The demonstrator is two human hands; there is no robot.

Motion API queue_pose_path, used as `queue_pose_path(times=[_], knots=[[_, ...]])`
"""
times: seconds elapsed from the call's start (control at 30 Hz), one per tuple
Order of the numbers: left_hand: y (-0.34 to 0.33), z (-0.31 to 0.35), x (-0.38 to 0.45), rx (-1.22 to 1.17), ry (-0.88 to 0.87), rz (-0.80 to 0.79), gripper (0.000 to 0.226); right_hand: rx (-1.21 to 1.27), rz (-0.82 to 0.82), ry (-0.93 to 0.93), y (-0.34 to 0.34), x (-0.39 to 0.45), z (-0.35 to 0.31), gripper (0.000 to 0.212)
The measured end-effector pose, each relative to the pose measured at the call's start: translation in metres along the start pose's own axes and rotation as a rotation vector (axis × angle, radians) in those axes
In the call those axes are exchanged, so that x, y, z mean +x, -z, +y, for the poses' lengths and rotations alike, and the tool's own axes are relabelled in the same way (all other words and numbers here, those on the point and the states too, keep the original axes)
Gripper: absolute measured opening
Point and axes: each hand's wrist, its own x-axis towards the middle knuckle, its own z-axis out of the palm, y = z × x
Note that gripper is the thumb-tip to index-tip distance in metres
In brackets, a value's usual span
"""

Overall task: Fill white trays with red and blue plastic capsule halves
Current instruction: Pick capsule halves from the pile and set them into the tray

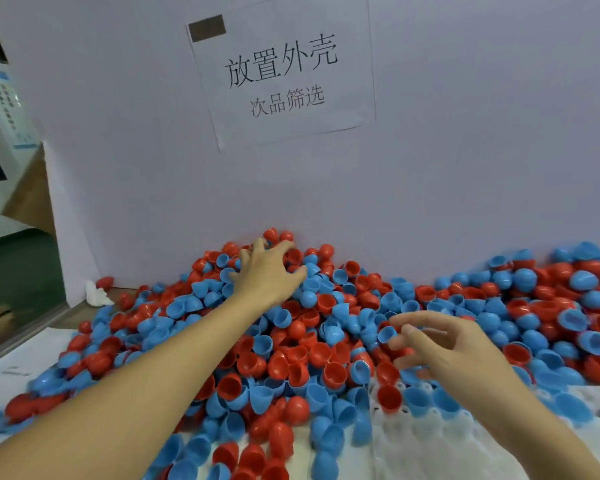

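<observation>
A big heap of red and blue capsule halves [312,344] covers the table against the back wall. My left hand [267,271] reaches far into the top of the heap, fingers spread and resting on the halves. My right hand [444,344] hovers lower right, fingers loosely curled, fingertips touching a blue capsule half [388,334]. A white tray [430,434] with round pockets lies at the bottom right, partly buried; a red half [389,398] and some blue halves sit in its pockets.
A white wall board [465,168] with a paper sign [281,71] stands right behind the heap. A crumpled white scrap [96,294] lies at the board's left foot. Papers [18,362] cover the table's left edge, with a drop to the floor beyond.
</observation>
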Motion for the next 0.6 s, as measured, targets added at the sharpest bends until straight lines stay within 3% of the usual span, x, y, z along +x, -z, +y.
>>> queue_pose_path(times=[0.13, 0.23, 0.43, 0.6], knots=[[-0.012, 0.008, 0.036, 0.083, 0.324, -0.154, 0.098, 0.024, 0.034, 0.037, 0.005, 0.003, 0.004, 0.019], [-0.025, 0.015, 0.047, 0.125, 0.445, -0.212, 0.117, 0.044, 0.044, 0.048, 0.008, 0.004, 0.006, 0.02], [-0.037, 0.011, 0.044, 0.098, 0.384, -0.119, 0.108, 0.068, 0.035, 0.058, 0.01, 0.004, 0.006, 0.019], [-0.032, 0.005, 0.047, 0.161, 0.356, -0.181, 0.1, 0.061, 0.029, 0.07, 0.01, 0.004, 0.005, 0.018]])
